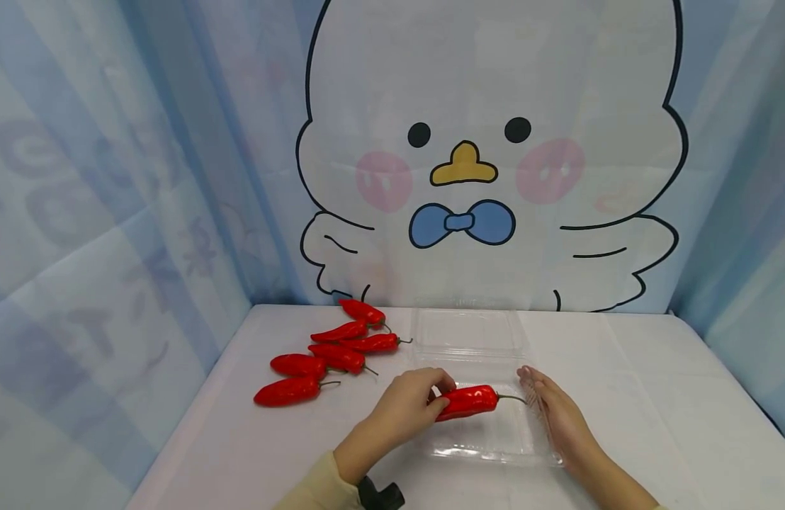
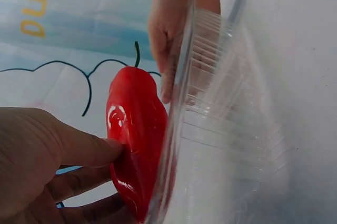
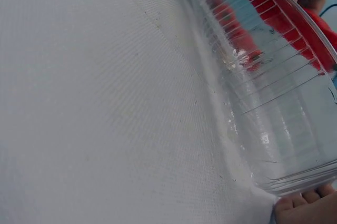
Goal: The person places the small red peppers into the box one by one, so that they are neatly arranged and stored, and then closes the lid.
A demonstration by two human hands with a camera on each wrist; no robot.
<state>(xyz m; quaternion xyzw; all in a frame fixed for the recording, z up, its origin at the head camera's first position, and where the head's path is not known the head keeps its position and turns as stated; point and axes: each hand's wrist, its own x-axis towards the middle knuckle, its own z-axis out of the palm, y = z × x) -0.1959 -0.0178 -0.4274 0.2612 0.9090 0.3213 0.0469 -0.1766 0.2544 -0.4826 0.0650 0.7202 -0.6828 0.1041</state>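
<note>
A red chili pepper (image 1: 470, 402) with a thin green stem is pinched between the thumb and fingers of my left hand (image 1: 410, 402). It is above a clear plastic box (image 1: 494, 448), its stem pointing right; in the left wrist view the pepper (image 2: 134, 124) appears at the box's rim. My right hand (image 1: 561, 418) lies along the outside of the box's right wall, its fingers fairly straight and touching the plastic. Several more red peppers (image 1: 287, 391) lie on the table to the left, stems mostly rightward.
The box's clear lid (image 1: 469, 331) lies folded back behind it, near the rear edge of the white table (image 1: 654, 397). A printed curtain (image 1: 462, 85) hangs behind, with more cloth at both sides. A dark object (image 1: 382, 496) shows by the left sleeve.
</note>
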